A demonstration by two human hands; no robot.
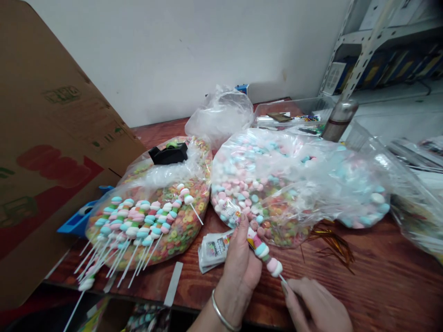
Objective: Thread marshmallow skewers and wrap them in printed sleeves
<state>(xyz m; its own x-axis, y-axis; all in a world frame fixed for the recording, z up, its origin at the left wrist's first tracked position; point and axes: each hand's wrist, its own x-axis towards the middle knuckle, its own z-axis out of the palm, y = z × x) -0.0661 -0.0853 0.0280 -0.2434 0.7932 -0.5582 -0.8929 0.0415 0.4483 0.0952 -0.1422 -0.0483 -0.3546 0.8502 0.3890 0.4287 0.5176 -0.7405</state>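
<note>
The left hand [237, 272] is closed around the upper end of a marshmallow skewer [263, 251], its thumb raised against the top of the candy and a metal bangle [223, 316] on its wrist. The right hand [314, 306] grips the skewer's bare white stick low down, with the thumb and fingers pinched together at the tip. The skewer slants between the two hands, just above the near edge of the wooden tabletop [380, 286], with pink, white and pale blue marshmallows threaded along it.

Just beyond the left hand, a small white printed packet [214, 251] lies on the tabletop. Past it, a clear bag of pastel marshmallows [263, 180] sits partly over colored ring candies and nearly touches the left hand. To the left, a batch of finished marshmallow skewers [134, 226] rests across a bag of ring candies [180, 221], their sticks pointing toward the near edge. A black tape dispenser [169, 154] sits on that bag. Golden twist ties [328, 242] lie right of the hands, and a steel flask [341, 120] stands near the far edge beside a clear plastic tray [294, 115].
</note>
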